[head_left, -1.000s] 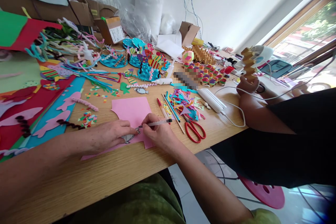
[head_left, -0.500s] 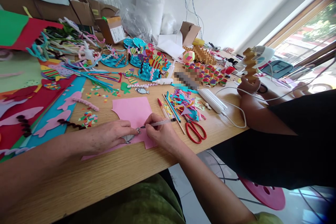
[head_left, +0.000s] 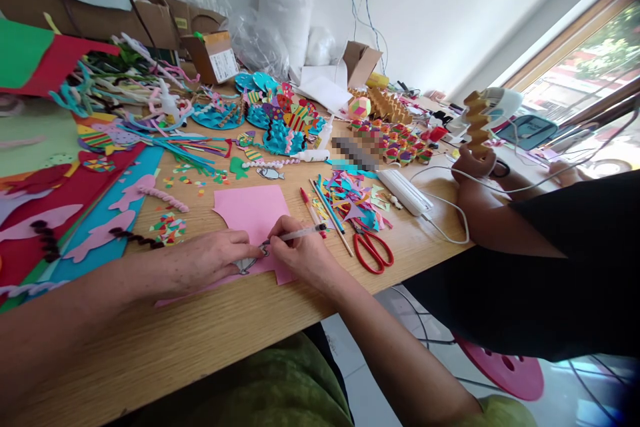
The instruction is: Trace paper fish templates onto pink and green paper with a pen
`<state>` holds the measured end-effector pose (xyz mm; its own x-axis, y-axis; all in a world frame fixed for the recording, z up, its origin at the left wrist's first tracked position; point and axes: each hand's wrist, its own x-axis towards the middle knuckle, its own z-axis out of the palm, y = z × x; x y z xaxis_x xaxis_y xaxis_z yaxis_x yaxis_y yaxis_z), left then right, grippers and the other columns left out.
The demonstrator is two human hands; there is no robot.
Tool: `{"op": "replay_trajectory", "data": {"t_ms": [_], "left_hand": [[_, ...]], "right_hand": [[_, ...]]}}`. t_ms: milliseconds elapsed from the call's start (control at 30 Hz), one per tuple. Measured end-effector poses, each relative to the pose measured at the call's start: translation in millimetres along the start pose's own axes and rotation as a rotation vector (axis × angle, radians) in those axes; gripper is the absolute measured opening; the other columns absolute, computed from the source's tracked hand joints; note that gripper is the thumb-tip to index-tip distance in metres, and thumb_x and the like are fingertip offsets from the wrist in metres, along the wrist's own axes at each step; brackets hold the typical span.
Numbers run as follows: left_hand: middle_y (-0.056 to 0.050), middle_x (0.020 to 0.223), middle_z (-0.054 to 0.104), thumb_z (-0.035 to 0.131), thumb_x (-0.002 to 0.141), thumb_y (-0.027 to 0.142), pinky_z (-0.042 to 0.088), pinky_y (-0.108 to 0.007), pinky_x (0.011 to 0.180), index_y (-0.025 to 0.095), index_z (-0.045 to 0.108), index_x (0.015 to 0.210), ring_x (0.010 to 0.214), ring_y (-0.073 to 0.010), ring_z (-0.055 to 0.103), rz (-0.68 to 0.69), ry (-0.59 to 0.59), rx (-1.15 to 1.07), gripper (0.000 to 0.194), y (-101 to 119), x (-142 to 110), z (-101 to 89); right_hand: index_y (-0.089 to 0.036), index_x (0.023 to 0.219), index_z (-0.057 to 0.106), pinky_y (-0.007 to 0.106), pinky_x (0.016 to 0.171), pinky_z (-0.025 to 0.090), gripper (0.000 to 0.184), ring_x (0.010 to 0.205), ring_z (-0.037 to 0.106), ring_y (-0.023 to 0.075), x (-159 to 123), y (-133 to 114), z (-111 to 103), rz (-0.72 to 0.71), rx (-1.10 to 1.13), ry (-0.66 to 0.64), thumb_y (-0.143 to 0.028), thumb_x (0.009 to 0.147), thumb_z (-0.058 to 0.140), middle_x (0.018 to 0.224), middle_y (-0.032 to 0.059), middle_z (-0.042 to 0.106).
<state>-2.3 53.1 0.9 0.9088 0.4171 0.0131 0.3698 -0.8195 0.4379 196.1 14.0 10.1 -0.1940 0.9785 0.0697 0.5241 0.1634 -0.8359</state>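
Table [head_left: 200, 327]: just one, wooden, spread beneath the whole busy scene!
Other person [head_left: 545, 213]: one, stood at the right, gripped a wavy golden strip [head_left: 477, 121]; was crossed in front by a white cable [head_left: 463, 215].
Pink sheet [head_left: 250, 207]: one, lay on the table, partly blocked from view by both hands.
Left hand [head_left: 205, 260]: fingers close together, pressed down on the fish cutout [head_left: 244, 265].
Right hand [head_left: 303, 253]: pinched the pen [head_left: 297, 235] between thumb and fingers, right over the sheet!
Power strip [head_left: 405, 192]: one, white, lay beyond the scissors.
Scissors [head_left: 371, 252]: one red-handled pair, sat right of the right hand, tips among paper scraps [head_left: 350, 197].
Pink fish [head_left: 100, 237]: two, lay partly on blue paper [head_left: 145, 163].
Pen: one, slanted, tip at the cutout's edge.
Fish cutout: one, grey, on the sheet, half-hidden under left fingertips.
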Motion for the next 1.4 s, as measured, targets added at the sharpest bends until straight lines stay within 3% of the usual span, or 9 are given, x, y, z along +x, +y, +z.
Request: {"op": "replay_trajectory", "data": {"t_ms": [200, 300, 400, 533, 733, 1100, 1400], "left_hand": [[-0.004, 0.087, 0.058, 0.039, 0.089, 0.014, 0.044, -0.023, 0.068, 0.018, 0.062, 0.099, 0.077, -0.0157, 0.059, -0.030, -0.015, 0.033, 0.026, 2.7, 0.3, 2.4], [-0.004, 0.086, 0.059, 0.041, 0.088, 0.013, 0.043, -0.023, 0.068, 0.018, 0.061, 0.098, 0.077, -0.0156, 0.059, -0.036, 0.045, 0.036, 0.024, 5.4, -0.2, 4.4], [-0.004, 0.089, 0.061, 0.041, 0.086, 0.009, 0.043, -0.023, 0.070, 0.018, 0.060, 0.101, 0.080, -0.0159, 0.059, -0.035, 0.091, 0.019, 0.027, 6.3, -4.2, 6.3], [-0.003, 0.101, 0.061, 0.036, 0.082, 0.003, 0.043, -0.022, 0.076, 0.021, 0.058, 0.111, 0.091, -0.0160, 0.058, -0.046, 0.058, -0.016, 0.041, 7.4, -12.4, 7.0], [-0.003, 0.104, 0.063, 0.031, 0.085, 0.007, 0.043, -0.027, 0.081, 0.023, 0.058, 0.115, 0.094, -0.0185, 0.056, -0.144, 0.050, 0.014, 0.044, 17.1, -17.1, 7.9], [-0.006, 0.105, 0.060, 0.032, 0.091, 0.013, 0.044, -0.030, 0.082, 0.021, 0.055, 0.120, 0.096, -0.0204, 0.054, -0.088, 0.249, 0.113, 0.037, 9.8, -24.2, 38.0], [-0.005, 0.108, 0.061, 0.033, 0.092, 0.008, 0.046, -0.031, 0.089, 0.020, 0.060, 0.111, 0.100, -0.0190, 0.056, -0.172, 0.183, 0.072, 0.035, 21.6, -24.6, 24.3]], "right_hand": [[-0.020, 0.067, 0.051, 0.020, 0.049, 0.031, 0.010, 0.052, 0.044, 0.0090, 2.7, -1.8, 2.2, -0.012, -0.005, -0.059, -0.011, 0.071, 0.048, 0.058, -0.0053, 0.050], [-0.019, 0.067, 0.051, 0.019, 0.048, 0.032, 0.010, 0.052, 0.044, 0.0087, 3.2, -0.7, 2.6, -0.022, 0.019, -0.069, -0.011, 0.071, 0.048, 0.058, -0.0055, 0.050], [-0.019, 0.067, 0.051, 0.019, 0.049, 0.032, 0.010, 0.052, 0.044, 0.0088, 2.8, -1.7, 1.9, -0.018, 0.019, -0.068, -0.011, 0.071, 0.048, 0.058, -0.0056, 0.049], [-0.019, 0.066, 0.051, 0.019, 0.049, 0.031, 0.011, 0.052, 0.043, 0.0089, 2.2, -2.7, 1.8, -0.020, 0.021, -0.069, -0.010, 0.071, 0.047, 0.058, -0.0053, 0.049], [-0.019, 0.067, 0.052, 0.019, 0.049, 0.032, 0.011, 0.053, 0.045, 0.0090, 2.5, 0.1, 3.4, -0.045, 0.031, -0.069, -0.010, 0.071, 0.048, 0.059, -0.0049, 0.051], [-0.019, 0.068, 0.051, 0.019, 0.049, 0.033, 0.011, 0.052, 0.045, 0.0090, 4.6, -4.5, 7.0, -0.061, -0.003, -0.102, -0.010, 0.072, 0.048, 0.058, -0.0051, 0.050], [-0.020, 0.070, 0.050, 0.018, 0.048, 0.035, 0.014, 0.051, 0.047, 0.0086, 5.7, -16.8, 8.9, -0.090, -0.071, -0.164, -0.008, 0.075, 0.051, 0.056, -0.0064, 0.052]]}}
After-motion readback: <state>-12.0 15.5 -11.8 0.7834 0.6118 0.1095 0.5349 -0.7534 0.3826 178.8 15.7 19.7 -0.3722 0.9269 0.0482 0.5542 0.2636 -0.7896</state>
